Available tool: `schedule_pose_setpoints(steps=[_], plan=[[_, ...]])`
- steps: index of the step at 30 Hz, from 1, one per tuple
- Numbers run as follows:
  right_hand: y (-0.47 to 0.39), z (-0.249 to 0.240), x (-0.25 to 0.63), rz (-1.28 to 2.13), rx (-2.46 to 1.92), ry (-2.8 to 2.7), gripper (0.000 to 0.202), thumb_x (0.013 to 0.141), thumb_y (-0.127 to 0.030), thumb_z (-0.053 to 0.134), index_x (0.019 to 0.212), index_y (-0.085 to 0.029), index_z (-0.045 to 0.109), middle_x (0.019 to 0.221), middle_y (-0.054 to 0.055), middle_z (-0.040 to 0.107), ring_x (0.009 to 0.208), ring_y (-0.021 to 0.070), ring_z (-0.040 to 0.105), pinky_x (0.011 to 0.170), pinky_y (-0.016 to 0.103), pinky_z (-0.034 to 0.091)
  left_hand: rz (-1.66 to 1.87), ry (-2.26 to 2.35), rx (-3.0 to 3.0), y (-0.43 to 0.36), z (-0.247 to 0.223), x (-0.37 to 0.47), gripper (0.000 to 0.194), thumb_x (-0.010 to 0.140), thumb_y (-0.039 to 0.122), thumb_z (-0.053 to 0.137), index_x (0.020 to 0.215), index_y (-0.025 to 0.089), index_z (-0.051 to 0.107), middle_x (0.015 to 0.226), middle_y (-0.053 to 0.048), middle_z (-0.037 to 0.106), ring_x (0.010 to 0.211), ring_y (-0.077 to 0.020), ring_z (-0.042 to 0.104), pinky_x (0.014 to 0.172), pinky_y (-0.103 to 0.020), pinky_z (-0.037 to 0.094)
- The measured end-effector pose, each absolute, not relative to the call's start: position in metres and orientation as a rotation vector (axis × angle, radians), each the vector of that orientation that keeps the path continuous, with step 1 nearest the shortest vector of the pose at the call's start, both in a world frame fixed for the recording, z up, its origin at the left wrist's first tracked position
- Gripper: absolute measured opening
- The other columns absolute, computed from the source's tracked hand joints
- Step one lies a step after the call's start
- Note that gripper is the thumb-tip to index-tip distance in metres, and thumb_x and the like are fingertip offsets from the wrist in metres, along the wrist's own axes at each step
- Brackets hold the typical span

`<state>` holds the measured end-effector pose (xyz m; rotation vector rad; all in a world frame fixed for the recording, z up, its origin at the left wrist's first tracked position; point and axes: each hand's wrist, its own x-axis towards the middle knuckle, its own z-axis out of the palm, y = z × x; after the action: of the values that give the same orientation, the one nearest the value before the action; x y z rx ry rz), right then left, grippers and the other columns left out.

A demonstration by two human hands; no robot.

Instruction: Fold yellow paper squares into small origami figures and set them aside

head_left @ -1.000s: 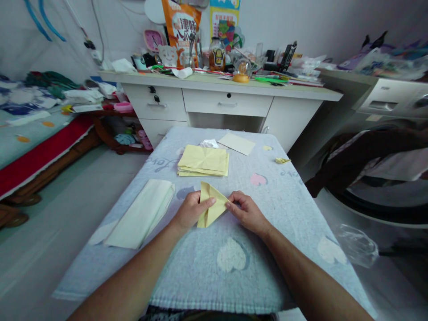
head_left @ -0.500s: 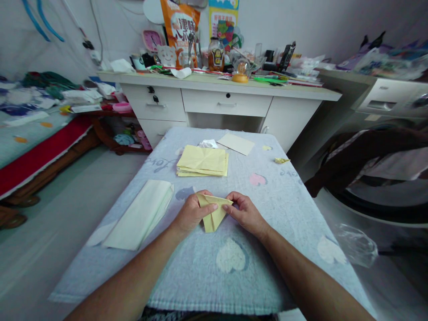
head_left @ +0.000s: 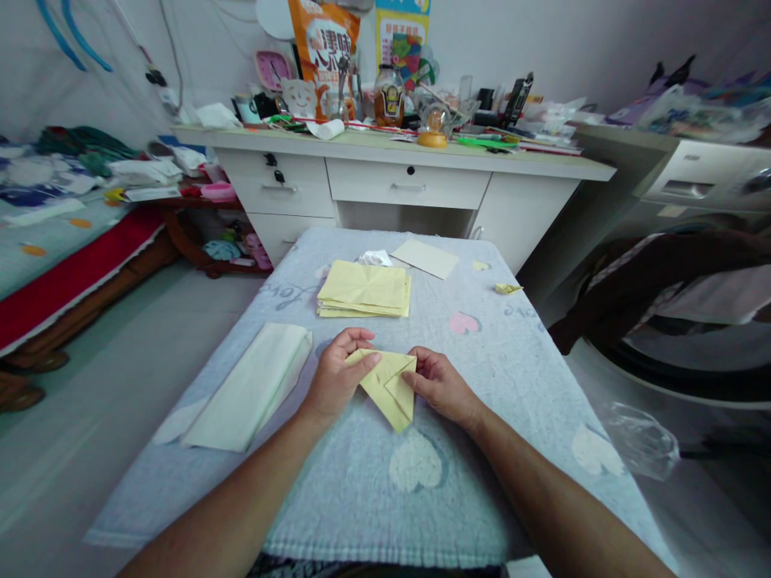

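Note:
Between my two hands is a folded piece of yellow paper [head_left: 389, 387], with a straight top edge and a flap pointing down toward me. My left hand [head_left: 338, 373] pinches its upper left corner, thumb on top and fingers behind. At the right edge, my right hand [head_left: 442, 384] grips the paper between thumb and curled fingers. Beyond my hands lies a stack of creased yellow paper sheets [head_left: 363, 286]. A folded pale green-white sheet bundle [head_left: 250, 389] rests to the left of my left hand.
A cloth with heart prints [head_left: 482, 474] covers the table. Toward its far side are a beige card [head_left: 426, 258], a crumpled white paper [head_left: 374, 258] and a small folded yellow paper piece [head_left: 507, 288]. A cluttered white desk [head_left: 409, 181] stands behind; a washing machine [head_left: 692, 181] is at right.
The yellow paper has turned in my hands, its lower flap swinging right and showing more of its folded face. My left hand's fingers have lifted and loosened slightly.

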<state>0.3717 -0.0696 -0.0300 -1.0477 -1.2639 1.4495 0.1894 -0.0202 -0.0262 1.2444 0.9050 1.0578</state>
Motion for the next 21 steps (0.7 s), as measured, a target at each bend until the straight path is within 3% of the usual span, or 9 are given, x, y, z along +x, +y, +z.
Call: schedule_pose_setpoints(steps=[5, 9, 14, 18, 21], plan=[[-0.067, -0.033, 0.382, 1.352, -1.168, -1.270, 0.027, 0.082, -0.045, 0.058, 0.081, -0.019, 0.053, 0.068, -0.002, 0.053, 0.056, 0.0101, 0.045, 0.052, 0.022, 0.034, 0.877, 0.887, 1.343, -0.022, -0.027, 0.190, 0.027, 0.078, 0.028, 0.063, 0.100, 0.019, 0.050, 0.065, 0.006, 0.055, 0.053, -0.0087, 0.050, 0.053, -0.019, 0.038], [-0.066, -0.035, 0.387, 0.964, -1.438, -1.537, 0.015, 0.084, -0.029, 0.055, 0.095, -0.019, 0.054, 0.068, -0.003, 0.052, 0.059, 0.0112, 0.047, 0.055, 0.023, 0.035, 0.763, 0.956, 1.653, -0.024, -0.031, 0.193, 0.009, 0.083, 0.022, 0.051, 0.087, 0.017, 0.056, 0.066, 0.004, 0.053, 0.058, -0.0098, 0.050, 0.055, -0.020, 0.037], [-0.062, -0.038, 0.384, 0.527, -1.663, -1.828, 0.016, 0.079, -0.017, 0.059, 0.094, -0.019, 0.052, 0.072, -0.002, 0.057, 0.070, 0.0148, 0.051, 0.069, 0.027, 0.037, 0.651, 1.095, 2.196, -0.026, -0.036, 0.193, 0.020, 0.081, 0.012, 0.048, 0.089, 0.018, 0.065, 0.073, 0.000, 0.059, 0.072, -0.0148, 0.055, 0.070, -0.028, 0.040], [-0.060, -0.042, 0.384, 0.313, -1.782, -1.948, 0.016, 0.077, -0.021, 0.064, 0.091, -0.018, 0.057, 0.084, 0.003, 0.060, 0.082, 0.0195, 0.050, 0.076, 0.032, 0.035, 0.690, 1.116, 2.455, -0.027, -0.038, 0.194, 0.027, 0.076, 0.007, 0.053, 0.094, 0.021, 0.068, 0.094, -0.004, 0.061, 0.094, -0.0210, 0.054, 0.084, -0.035, 0.040], [-0.060, -0.044, 0.387, 0.264, -1.808, -1.984, 0.022, 0.078, -0.026, 0.066, 0.098, -0.019, 0.062, 0.095, 0.007, 0.059, 0.090, 0.0222, 0.049, 0.080, 0.034, 0.035, 0.686, 0.916, 2.537, -0.029, -0.040, 0.195, 0.035, 0.079, 0.002, 0.052, 0.104, 0.023, 0.066, 0.103, -0.004, 0.062, 0.099, -0.0200, 0.051, 0.087, -0.034, 0.042]])
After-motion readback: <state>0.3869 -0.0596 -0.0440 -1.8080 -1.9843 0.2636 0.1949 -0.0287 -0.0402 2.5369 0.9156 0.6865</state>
